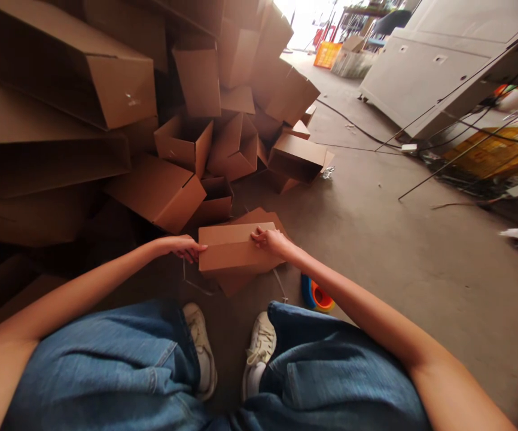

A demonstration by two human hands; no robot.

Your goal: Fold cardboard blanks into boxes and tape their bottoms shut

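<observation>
A small brown cardboard box is between my hands, above flat pieces of cardboard on the floor. My left hand grips its left end, thumb on the near face and fingers curled below. Across the box's right part lies my right hand, with its fingers bent and closed on the top edge. White strips of strap stick out from around the flat pieces. A blue and orange ring-shaped object, perhaps a tape roll, sits on the floor by my right forearm, which partly covers it.
Open cardboard boxes are heaped high on the left and ahead. At right stands a large pale machine cabinet, with cables and thin rods on the floor near a yellow crate. An orange crate is farther back.
</observation>
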